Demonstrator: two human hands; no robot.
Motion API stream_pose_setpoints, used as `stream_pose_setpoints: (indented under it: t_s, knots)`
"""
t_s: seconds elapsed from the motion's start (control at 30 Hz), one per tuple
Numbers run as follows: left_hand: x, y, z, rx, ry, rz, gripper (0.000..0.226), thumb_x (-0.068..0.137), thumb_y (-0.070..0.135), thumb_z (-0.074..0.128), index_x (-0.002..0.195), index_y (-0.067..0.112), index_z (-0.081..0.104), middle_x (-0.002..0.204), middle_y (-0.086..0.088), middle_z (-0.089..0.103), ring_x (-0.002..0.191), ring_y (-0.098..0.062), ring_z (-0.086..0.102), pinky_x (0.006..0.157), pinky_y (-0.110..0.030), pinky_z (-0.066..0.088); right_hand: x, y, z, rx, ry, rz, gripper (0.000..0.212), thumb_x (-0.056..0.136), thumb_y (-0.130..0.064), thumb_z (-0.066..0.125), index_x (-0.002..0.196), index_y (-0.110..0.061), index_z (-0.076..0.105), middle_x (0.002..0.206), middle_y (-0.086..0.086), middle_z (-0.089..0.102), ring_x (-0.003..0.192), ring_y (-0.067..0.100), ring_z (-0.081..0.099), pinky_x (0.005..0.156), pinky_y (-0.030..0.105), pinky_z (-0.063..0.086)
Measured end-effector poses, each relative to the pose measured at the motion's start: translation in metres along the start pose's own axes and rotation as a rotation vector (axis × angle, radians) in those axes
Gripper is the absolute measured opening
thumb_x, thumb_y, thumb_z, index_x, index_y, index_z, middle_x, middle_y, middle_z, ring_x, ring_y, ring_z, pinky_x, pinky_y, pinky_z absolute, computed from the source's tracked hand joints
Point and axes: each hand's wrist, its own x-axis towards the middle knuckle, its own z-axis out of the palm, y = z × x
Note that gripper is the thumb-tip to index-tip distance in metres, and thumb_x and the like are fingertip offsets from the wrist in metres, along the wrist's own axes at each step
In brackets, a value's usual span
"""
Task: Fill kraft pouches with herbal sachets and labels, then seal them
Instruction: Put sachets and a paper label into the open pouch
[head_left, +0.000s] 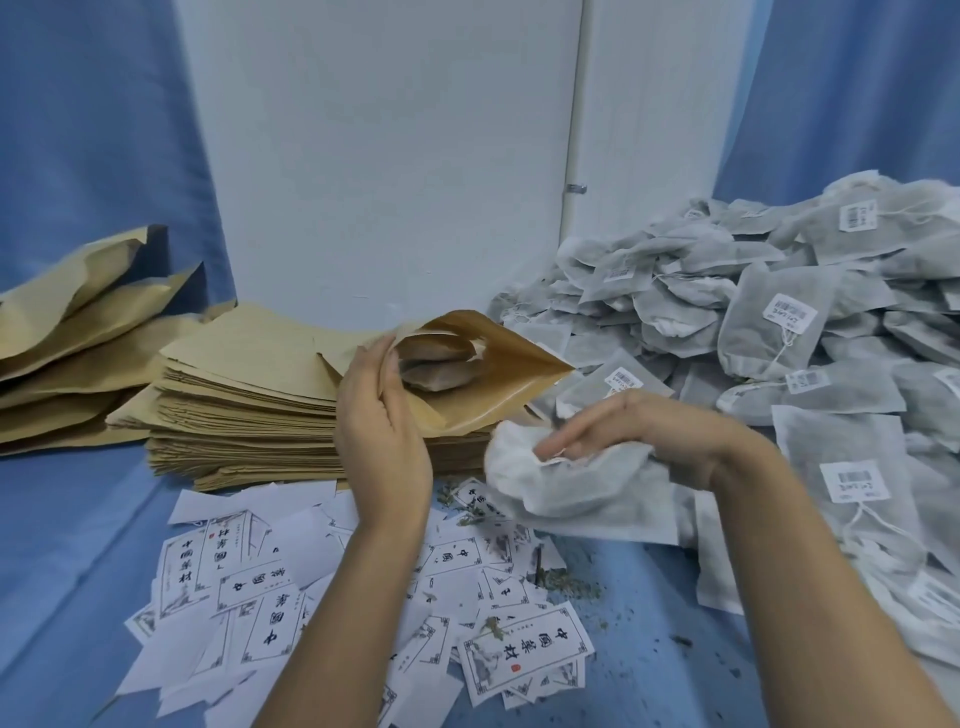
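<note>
Where the blue cloth (78, 545) lies closest to me, printed white labels (524, 660) are scattered in a loose overlapping heap, with dry herb crumbs (566, 579) sprinkled among them and to their right. Above the labels, my right hand (623, 426) reaches in palm down, fingers bent over a soft white sachet (571, 488) and gripping its crumpled top, so the rest of it sags below my knuckles. Just left of it my left hand (382, 426) stands upright, fingers nearly straight, pinching the near lip of the kraft pouch (498, 379) between thumb and fingers. That pouch is brown and glossy inside, its mouth gaping wide toward me and its far corner pointing right; two packed sachets (436, 369) already lie in it. It rests on a tall stack of flat pouches (244, 415). Farther left, a few bulging pouches (78, 338) lie piled on one another. To the right, a big mound of grey sachets (779, 312) with barcode stickers and strings rises toward the white wall (389, 156).
</note>
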Motion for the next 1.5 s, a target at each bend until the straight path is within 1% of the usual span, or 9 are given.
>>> stream_pose_setpoints:
  t_s: [0.17, 0.37, 0.53, 0.63, 0.73, 1.1, 1.2, 1.37, 1.5]
  knots:
    - [-0.004, -0.003, -0.001, 0.031, -0.098, 0.041, 0.046, 0.096, 0.039, 0.032, 0.126, 0.014, 0.057, 0.123, 0.001, 0.061, 0.122, -0.019, 0.051, 0.103, -0.047, 0.041, 0.013, -0.01, 0.013, 0.43, 0.038, -0.089, 0.024, 0.073, -0.02, 0.068, 0.095, -0.015, 0.077, 0.085, 0.003, 0.073, 0.067, 0.009, 0.067, 0.053, 0.02, 0.052]
    - [-0.01, -0.007, 0.004, 0.076, -0.103, 0.08, 0.045, 0.098, 0.039, 0.033, 0.127, 0.014, 0.058, 0.121, 0.002, 0.06, 0.119, -0.017, 0.052, 0.099, -0.043, 0.044, 0.049, -0.033, 0.039, 0.148, 0.458, -0.056, 0.017, 0.085, -0.02, 0.068, 0.072, -0.01, 0.065, 0.048, -0.007, 0.054, 0.041, 0.003, 0.051, 0.042, 0.014, 0.043]
    - [-0.017, 0.004, 0.013, 0.082, -0.111, 0.081, 0.042, 0.098, 0.038, 0.036, 0.124, 0.015, 0.06, 0.118, 0.007, 0.062, 0.115, -0.014, 0.054, 0.097, -0.039, 0.046, 0.087, -0.052, 0.059, -0.217, 0.739, -0.059, 0.011, 0.089, -0.014, 0.055, 0.09, -0.007, 0.064, 0.101, 0.013, 0.065, 0.097, 0.026, 0.058, 0.078, 0.03, 0.044]
    - [-0.023, 0.013, 0.019, 0.118, -0.106, 0.112, 0.035, 0.098, 0.029, 0.041, 0.121, 0.012, 0.062, 0.117, 0.003, 0.064, 0.113, -0.016, 0.056, 0.095, -0.044, 0.046, 0.099, -0.055, 0.074, -0.052, 0.661, 0.0, 0.018, 0.099, -0.01, 0.036, 0.104, -0.01, 0.054, 0.114, 0.015, 0.052, 0.115, 0.025, 0.048, 0.101, 0.033, 0.039]
    - [-0.019, 0.015, 0.017, 0.199, -0.122, 0.111, 0.034, 0.099, 0.028, 0.042, 0.123, 0.014, 0.061, 0.121, 0.002, 0.064, 0.116, -0.013, 0.052, 0.101, -0.049, 0.041, 0.098, -0.052, 0.076, 0.152, 0.585, -0.059, 0.027, 0.099, -0.007, 0.036, 0.075, -0.014, 0.042, 0.078, 0.004, 0.046, 0.08, 0.018, 0.051, 0.068, 0.014, 0.05]
    - [-0.017, 0.004, 0.009, 0.241, -0.124, 0.101, 0.044, 0.097, 0.034, 0.033, 0.127, 0.016, 0.059, 0.127, 0.004, 0.061, 0.121, -0.01, 0.05, 0.101, -0.048, 0.041, 0.102, -0.047, 0.076, -0.543, 0.488, -0.131, 0.022, 0.098, -0.013, 0.037, 0.106, -0.015, 0.057, 0.12, 0.011, 0.061, 0.11, 0.029, 0.055, 0.074, 0.024, 0.031]
    - [-0.017, 0.003, 0.01, 0.271, -0.155, 0.08, 0.046, 0.096, 0.033, 0.033, 0.131, 0.015, 0.055, 0.131, 0.004, 0.058, 0.124, -0.012, 0.048, 0.104, -0.047, 0.038, 0.099, -0.042, 0.079, -0.602, 0.489, -0.196, 0.02, 0.097, -0.016, 0.04, 0.085, -0.019, 0.055, 0.104, 0.008, 0.065, 0.099, 0.029, 0.058, 0.07, 0.026, 0.032]
    - [-0.008, 0.005, 0.016, 0.325, -0.254, 0.048, 0.061, 0.097, 0.053, 0.014, 0.141, 0.021, 0.043, 0.145, 0.008, 0.044, 0.136, -0.006, 0.03, 0.114, -0.04, 0.025, 0.082, -0.006, 0.076, 0.171, 1.328, -0.493, 0.024, 0.084, -0.021, 0.043, 0.066, -0.029, 0.056, 0.057, -0.016, 0.054, 0.057, 0.001, 0.048, 0.057, 0.021, 0.037]
    - [-0.002, 0.004, 0.015, 0.213, -0.275, -0.02, 0.063, 0.093, 0.055, 0.017, 0.142, 0.023, 0.041, 0.146, 0.008, 0.042, 0.139, -0.008, 0.028, 0.114, -0.036, 0.027, 0.081, 0.039, 0.056, 0.338, 1.396, -0.225, 0.02, 0.091, -0.013, 0.04, 0.086, -0.015, 0.06, 0.077, -0.009, 0.058, 0.066, 0.001, 0.05, 0.064, 0.028, 0.035]
